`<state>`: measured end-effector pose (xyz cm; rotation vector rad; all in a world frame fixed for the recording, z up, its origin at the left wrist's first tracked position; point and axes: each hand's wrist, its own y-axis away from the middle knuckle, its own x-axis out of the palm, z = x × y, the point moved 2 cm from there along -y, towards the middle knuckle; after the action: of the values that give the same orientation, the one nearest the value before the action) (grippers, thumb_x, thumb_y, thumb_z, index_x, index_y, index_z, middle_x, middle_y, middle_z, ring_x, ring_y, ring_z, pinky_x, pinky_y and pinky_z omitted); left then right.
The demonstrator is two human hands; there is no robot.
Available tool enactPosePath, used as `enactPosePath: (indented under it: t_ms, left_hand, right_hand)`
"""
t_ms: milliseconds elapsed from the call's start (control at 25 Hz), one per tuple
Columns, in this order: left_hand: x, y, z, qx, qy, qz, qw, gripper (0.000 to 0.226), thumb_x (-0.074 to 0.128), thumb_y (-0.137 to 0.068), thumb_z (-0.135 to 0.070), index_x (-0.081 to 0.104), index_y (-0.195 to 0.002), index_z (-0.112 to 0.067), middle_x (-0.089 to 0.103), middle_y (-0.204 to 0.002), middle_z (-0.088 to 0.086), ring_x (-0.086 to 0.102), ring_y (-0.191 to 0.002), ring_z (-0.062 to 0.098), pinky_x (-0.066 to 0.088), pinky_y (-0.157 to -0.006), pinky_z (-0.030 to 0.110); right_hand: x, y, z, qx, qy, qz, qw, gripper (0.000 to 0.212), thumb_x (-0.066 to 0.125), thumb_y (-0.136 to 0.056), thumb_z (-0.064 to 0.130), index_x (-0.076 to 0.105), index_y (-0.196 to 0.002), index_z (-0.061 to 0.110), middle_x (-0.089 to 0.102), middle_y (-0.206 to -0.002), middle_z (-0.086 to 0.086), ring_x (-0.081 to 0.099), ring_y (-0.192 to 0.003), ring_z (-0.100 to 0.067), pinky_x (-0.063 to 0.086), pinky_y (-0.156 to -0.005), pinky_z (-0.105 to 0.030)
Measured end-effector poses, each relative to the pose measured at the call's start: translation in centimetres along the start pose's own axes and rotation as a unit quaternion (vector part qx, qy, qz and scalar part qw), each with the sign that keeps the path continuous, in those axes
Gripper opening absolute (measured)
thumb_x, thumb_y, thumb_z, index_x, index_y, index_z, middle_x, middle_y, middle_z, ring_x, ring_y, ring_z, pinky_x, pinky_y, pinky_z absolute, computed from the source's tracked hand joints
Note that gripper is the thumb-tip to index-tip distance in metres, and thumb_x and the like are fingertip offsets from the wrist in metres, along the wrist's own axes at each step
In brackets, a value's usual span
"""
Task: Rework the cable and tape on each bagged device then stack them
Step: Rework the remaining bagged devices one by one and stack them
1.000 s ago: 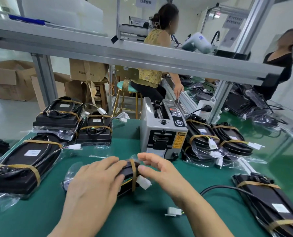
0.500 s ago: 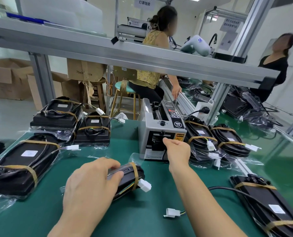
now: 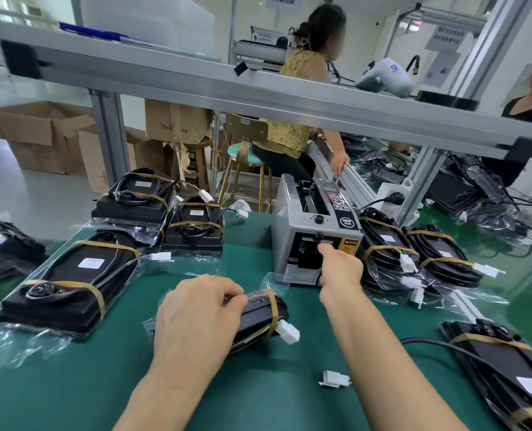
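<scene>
Connector (image 3: 334, 377), white, loose on the green mat (image 3: 258, 396) near the front edge, just left of my right forearm; a black cable (image 3: 429, 342) runs from behind the forearm to the right.

Left hand (image 3: 196, 318) lies palm-down on the bagged device (image 3: 258, 315) at the mat's middle, fingers curled over its top and pressing it flat. Device: black body in a clear bag, one tan tape band (image 3: 272, 309) wrapped around the end that shows, yellow/green wires along its lower side, ending in a white plug (image 3: 288, 332) that sticks out right.

Right hand (image 3: 340, 269) is stretched forward to the tape dispenser (image 3: 314, 237); fingertips sit at its front slot. Can't tell whether they pinch a strip, the hand hides it.

Front-right corner: another bagged unit (image 3: 503, 362), two tan bands. Left edge: long bagged unit (image 3: 69, 284), two bands and a white label. Behind it, near the far edge, two more taped units (image 3: 162, 213), one of them a stack of two.

Right of the dispenser: two taped units (image 3: 420, 253) side by side, white plugs hanging toward me.

Past the mat: aluminium rail (image 3: 258, 98) overhead, a person on a stool (image 3: 249, 157), cardboard boxes (image 3: 47, 135) on the floor.
</scene>
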<state>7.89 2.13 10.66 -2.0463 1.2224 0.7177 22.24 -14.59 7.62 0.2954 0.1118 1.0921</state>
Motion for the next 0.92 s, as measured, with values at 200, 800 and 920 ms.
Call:
enactPosePath:
  t_ms: [200,800,920]
  left_hand:
    - [0.2,0.0,-0.3,0.004,-0.022,-0.047,0.999,0.011,0.060,-0.088,-0.033,0.068,-0.084,-0.027,0.069,-0.082,-0.007,0.057,-0.079,0.019,0.035,-0.066,0.030]
    - [0.9,0.2,-0.7,-0.029,-0.091,-0.056,0.994,0.018,0.049,-0.093,-0.034,0.063,-0.086,-0.025,0.066,-0.086,-0.005,0.056,-0.077,0.023,0.029,-0.063,0.030]
    - [0.9,0.3,-0.7,-0.029,-0.085,-0.059,0.994,0.018,0.050,-0.093,-0.033,0.063,-0.085,-0.025,0.066,-0.086,-0.005,0.058,-0.079,0.024,0.028,-0.063,0.030]
  right_hand:
    - [-3.0,8.1,-0.8,-0.107,0.094,0.331,0.933,0.025,0.061,-0.089,0.019,0.069,-0.066,0.023,0.061,-0.069,0.017,0.055,-0.068,0.004,0.040,-0.068,-0.012]
    - [-2.3,9.0,-2.0,-0.119,0.174,0.341,0.916,0.015,0.067,-0.084,0.016,0.072,-0.070,0.014,0.052,-0.121,0.009,0.048,-0.088,0.026,0.034,-0.067,0.000]
    - [-2.2,9.3,-1.8,-0.132,0.181,0.330,0.917,0.017,0.068,-0.082,0.015,0.070,-0.066,0.015,0.052,-0.119,0.010,0.047,-0.086,0.027,0.036,-0.062,0.003]
